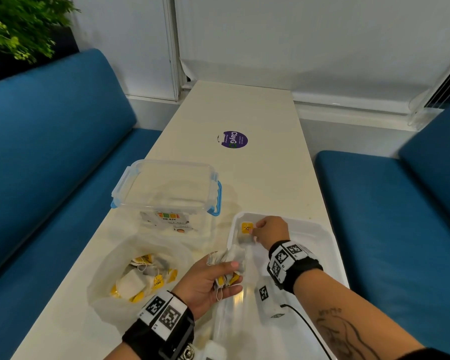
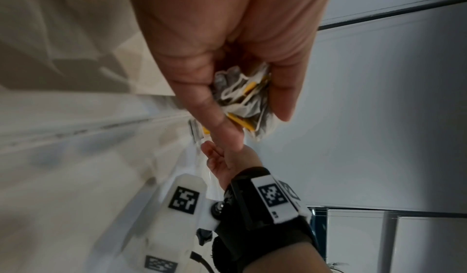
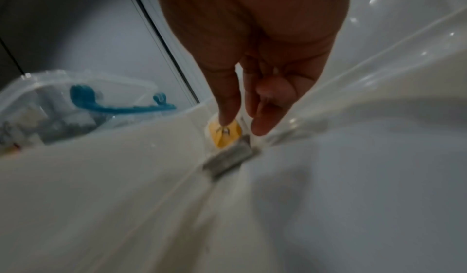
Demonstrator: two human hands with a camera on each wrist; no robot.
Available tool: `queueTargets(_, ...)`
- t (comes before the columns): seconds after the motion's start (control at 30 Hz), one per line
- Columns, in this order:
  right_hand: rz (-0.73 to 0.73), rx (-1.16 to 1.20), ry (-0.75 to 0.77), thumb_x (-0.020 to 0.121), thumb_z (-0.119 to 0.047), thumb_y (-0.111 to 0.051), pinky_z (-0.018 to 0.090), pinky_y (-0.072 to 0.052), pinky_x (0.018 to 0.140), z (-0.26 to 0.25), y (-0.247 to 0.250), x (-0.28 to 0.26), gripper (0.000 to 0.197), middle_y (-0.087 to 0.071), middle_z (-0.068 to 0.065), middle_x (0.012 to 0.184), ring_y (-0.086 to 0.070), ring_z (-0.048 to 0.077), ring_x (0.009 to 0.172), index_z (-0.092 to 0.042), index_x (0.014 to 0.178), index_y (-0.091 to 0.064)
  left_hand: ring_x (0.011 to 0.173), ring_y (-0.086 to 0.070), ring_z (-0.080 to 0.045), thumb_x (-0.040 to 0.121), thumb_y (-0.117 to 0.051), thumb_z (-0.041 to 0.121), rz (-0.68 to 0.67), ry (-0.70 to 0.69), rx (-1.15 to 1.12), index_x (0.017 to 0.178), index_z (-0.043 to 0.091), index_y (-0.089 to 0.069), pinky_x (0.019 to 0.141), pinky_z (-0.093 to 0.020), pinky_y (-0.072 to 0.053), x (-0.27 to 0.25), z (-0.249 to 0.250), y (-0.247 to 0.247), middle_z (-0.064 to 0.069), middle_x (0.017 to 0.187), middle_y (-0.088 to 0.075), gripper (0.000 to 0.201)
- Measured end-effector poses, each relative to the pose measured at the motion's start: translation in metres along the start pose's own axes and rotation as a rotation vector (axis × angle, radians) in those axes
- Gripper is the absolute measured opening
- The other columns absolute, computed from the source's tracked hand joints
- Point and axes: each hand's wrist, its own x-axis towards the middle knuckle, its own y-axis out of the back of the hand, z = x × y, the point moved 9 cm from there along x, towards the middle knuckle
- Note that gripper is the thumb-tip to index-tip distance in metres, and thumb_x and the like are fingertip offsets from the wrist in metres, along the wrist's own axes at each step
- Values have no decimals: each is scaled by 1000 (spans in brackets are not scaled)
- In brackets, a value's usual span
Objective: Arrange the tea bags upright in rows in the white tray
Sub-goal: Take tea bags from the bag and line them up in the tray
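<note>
The white tray (image 1: 325, 237) sits on the table at the right. One tea bag (image 1: 246, 231) with a yellow tag stands in its far left corner; in the right wrist view the tea bag (image 3: 225, 137) leans against the tray wall. My right hand (image 1: 255, 231) pinches its top edge between thumb and fingertips (image 3: 262, 125). My left hand (image 1: 226, 276) hovers at the tray's left rim and grips a bunch of tea bags (image 1: 231, 258), seen crumpled in the palm as a bunch of tea bags (image 2: 242, 101) with yellow tags.
A thin plastic bag (image 1: 107, 289) holding several more tea bags lies left of my left hand. Behind it stands a clear lidded box (image 1: 166, 188) with blue clips. A purple sticker (image 1: 234, 139) marks the table farther back. Blue benches flank the table.
</note>
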Motion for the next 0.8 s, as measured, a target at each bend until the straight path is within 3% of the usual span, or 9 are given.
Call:
queueTargets(0.1,32,55,27,80,-14,-71,34,-53,82,-7,22,-9,14,-67,14,96,-67,30,91,-11,81,-58,72,-66,-21,79,-65,11,5,-9,-8,94,5,-65,64,-31,-58,-1,1,-1,-8,73,-70,16)
queueTargets(0.17,8,155,119,83,-13,-68,27,-53,67,-25,38,-29,9,-68,10,88,-67,26,78,-12,80,-60,70,-66,-21,83,-63,16,19,-16,-23,93,5,-65,63,-31,-58,-3,3,-1,-9,73,-69,15)
queueTargets(0.23,-167,261,226,83,-13,-68,18,-42,48,-48,40,-59,8,-66,4,78,-64,17,65,-13,77,-62,68,-65,-21,86,-60,21,30,-17,-54,94,5,-65,61,-32,-58,-4,3,-3,-10,73,-68,18)
queueTargets(0.27,-283,284,264,83,-15,-69,18,-37,44,-57,38,-76,7,-65,1,74,-62,14,63,-15,79,-63,69,-65,-22,87,-58,23,34,-12,-72,94,5,-65,61,-32,-58,-4,3,-4,-10,72,-69,20)
queueTargets(0.33,-439,244,298,80,-23,-72,22,-36,45,-65,30,-103,13,-65,-2,71,-61,13,64,-17,87,-63,71,-63,-23,89,-57,27,42,5,-108,94,5,-64,60,-32,-58,-5,1,-6,-10,70,-68,24)
queueTargets(0.43,-412,139,295,74,-28,-78,21,-36,41,-59,25,-118,26,-59,-2,66,-55,11,57,-21,88,-56,69,-63,-21,89,-56,26,35,1,-163,93,5,-65,57,-30,-59,-5,0,-11,-10,70,-68,24)
queueTargets(0.63,-566,313,330,71,12,-72,23,-44,41,-48,15,-137,37,-56,-5,61,-54,10,49,-17,88,-57,68,-70,-21,91,-52,21,-26,40,-295,111,1,-61,59,-31,-59,-9,-9,-17,-17,90,-72,30)
queueTargets(0.7,-583,318,317,73,16,-68,20,-46,42,-44,16,-140,35,-58,-1,66,-56,7,49,-14,87,-57,69,-71,-24,89,-52,20,-37,52,-328,112,0,-60,59,-32,-59,-10,-12,-17,-18,92,-71,31)
queueTargets(0.8,-515,243,326,79,5,-68,20,-45,42,-40,23,-139,17,-58,3,67,-56,8,53,-8,82,-58,67,-70,-20,90,-52,20,-25,14,-252,105,2,-62,58,-31,-59,-10,-13,-16,-15,84,-71,25)
